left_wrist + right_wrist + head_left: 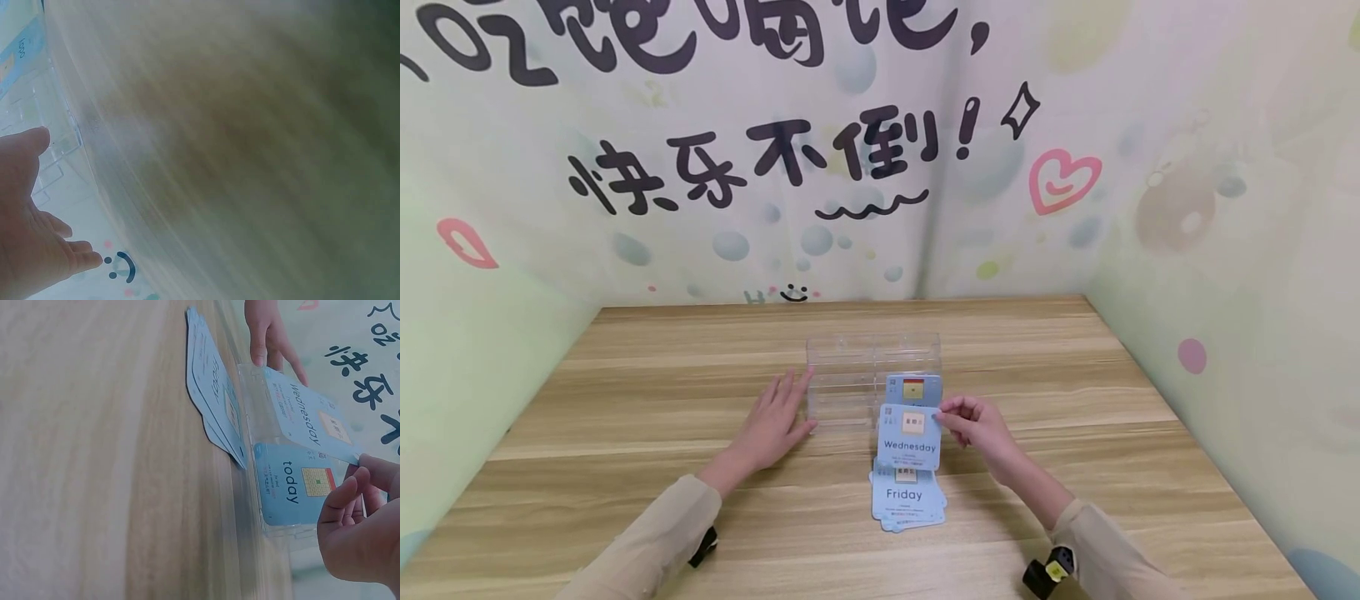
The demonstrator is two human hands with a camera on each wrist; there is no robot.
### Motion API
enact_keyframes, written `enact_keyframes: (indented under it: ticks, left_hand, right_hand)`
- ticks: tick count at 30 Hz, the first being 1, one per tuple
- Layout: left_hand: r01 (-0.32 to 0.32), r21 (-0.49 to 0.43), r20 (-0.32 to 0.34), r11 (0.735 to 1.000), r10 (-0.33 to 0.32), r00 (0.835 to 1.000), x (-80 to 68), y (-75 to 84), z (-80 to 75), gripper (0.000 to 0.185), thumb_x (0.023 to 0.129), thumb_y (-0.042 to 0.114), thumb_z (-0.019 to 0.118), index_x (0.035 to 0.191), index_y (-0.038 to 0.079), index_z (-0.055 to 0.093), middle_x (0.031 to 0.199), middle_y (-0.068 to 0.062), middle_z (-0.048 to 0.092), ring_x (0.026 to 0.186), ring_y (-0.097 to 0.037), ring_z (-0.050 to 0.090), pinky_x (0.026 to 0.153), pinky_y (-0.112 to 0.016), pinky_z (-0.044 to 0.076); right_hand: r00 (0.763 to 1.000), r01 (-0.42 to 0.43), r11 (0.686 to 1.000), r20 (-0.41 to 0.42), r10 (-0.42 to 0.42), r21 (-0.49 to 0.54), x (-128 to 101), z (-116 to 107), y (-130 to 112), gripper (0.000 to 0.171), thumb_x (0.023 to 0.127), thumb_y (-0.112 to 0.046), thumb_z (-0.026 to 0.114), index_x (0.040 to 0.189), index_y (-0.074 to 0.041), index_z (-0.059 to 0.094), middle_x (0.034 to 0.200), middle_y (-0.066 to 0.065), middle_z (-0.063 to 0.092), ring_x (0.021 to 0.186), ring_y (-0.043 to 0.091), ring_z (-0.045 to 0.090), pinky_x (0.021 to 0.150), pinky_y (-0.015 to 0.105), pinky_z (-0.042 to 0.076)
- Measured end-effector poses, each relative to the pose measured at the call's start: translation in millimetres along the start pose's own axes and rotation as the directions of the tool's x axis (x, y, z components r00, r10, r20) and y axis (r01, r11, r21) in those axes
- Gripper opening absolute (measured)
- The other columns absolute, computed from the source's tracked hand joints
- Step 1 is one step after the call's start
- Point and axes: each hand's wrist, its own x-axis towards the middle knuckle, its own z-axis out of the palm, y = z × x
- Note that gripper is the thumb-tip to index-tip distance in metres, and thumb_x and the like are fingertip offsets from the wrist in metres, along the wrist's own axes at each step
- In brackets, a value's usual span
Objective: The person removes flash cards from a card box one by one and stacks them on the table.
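A clear acrylic box (872, 371) stands mid-table. My left hand (790, 408) rests with straight fingers against its left side; in the left wrist view the left hand (28, 212) lies by the blurred box wall (53, 140). My right hand (947, 414) pinches the right edge of a blue "Wednesday" card (910, 440), held tilted at the box's front. The right wrist view shows that card (306, 412) over the box opening, pinched by my right hand (356, 487). A "today" card (294, 484) stands inside. A small stack topped by "Friday" (908, 500) lies in front.
The wooden table (625, 392) sits in a corner of painted walls (1225, 250), close at the back, left and right. The "Friday" stack (215, 394) lies flat just before the box. Bare wood stretches left and right of the box.
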Motion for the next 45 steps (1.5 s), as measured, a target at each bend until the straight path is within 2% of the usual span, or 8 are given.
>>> enact_keyframes:
  ticks: [7, 13, 23, 31, 45]
  left_hand:
    - [0.004, -0.007, 0.005, 1.000, -0.003, 1.000, 0.1, 0.6, -0.6, 0.079, 0.088, 0.030, 0.059, 0.146, 0.012, 0.009, 0.143, -0.031, 0.019, 0.128, -0.051, 0.019, 0.102, -0.060, 0.019]
    - [0.001, -0.006, 0.004, 1.000, -0.001, 1.000, 0.3, 0.2, -0.4, 0.078, 0.089, 0.030, 0.058, 0.146, 0.012, 0.009, 0.143, -0.031, 0.019, 0.128, -0.051, 0.019, 0.102, -0.060, 0.019]
    - [0.001, -0.014, 0.008, 1.000, -0.001, 1.000, -0.3, 0.7, -1.3, 0.077, 0.089, 0.030, 0.057, 0.146, 0.013, 0.008, 0.143, -0.031, 0.019, 0.128, -0.052, 0.019, 0.104, -0.059, 0.017]
    - [0.001, -0.013, 0.009, 1.000, -0.001, 1.000, -0.1, 0.6, -1.7, 0.077, 0.090, 0.031, 0.056, 0.146, 0.013, 0.008, 0.143, -0.031, 0.019, 0.128, -0.051, 0.019, 0.104, -0.059, 0.016]
    - [-0.005, -0.015, 0.004, 1.000, 0.005, 1.000, -0.6, 0.5, -1.2, 0.076, 0.089, 0.029, 0.057, 0.146, 0.011, 0.009, 0.142, -0.032, 0.019, 0.128, -0.051, 0.019, 0.105, -0.058, 0.015]
  right_hand:
    - [0.998, -0.060, 0.998, 0.015, 0.059, 0.013, -3.1, 1.8, 2.9, 0.013, 0.082, -0.009, 0.065, 0.091, -0.002, 0.060, 0.073, 0.002, 0.058, 0.058, 0.012, 0.046, 0.050, 0.020, 0.039]
    - [0.992, -0.120, 0.993, 0.050, 0.120, 0.007, -8.3, 4.8, 8.0, 0.014, 0.082, -0.011, 0.064, 0.092, -0.002, 0.060, 0.072, -0.002, 0.060, 0.056, 0.009, 0.044, 0.049, 0.020, 0.039]
    - [0.983, -0.144, 0.990, 0.112, 0.143, 0.003, -12.6, 6.5, 19.4, 0.012, 0.082, -0.011, 0.064, 0.090, -0.002, 0.060, 0.072, -0.001, 0.058, 0.055, 0.009, 0.042, 0.048, 0.019, 0.037]
    - [0.966, -0.180, 0.983, 0.180, 0.185, -0.044, -14.8, 6.2, 24.7, 0.016, 0.082, -0.014, 0.064, 0.093, -0.002, 0.060, 0.071, -0.001, 0.055, 0.056, 0.008, 0.042, 0.048, 0.018, 0.037]
    - [0.969, -0.209, 0.975, 0.118, 0.217, -0.078, -17.4, 12.1, 29.4, 0.019, 0.079, -0.013, 0.066, 0.092, 0.000, 0.060, 0.067, 0.000, 0.055, 0.049, 0.007, 0.039, 0.043, 0.017, 0.031]
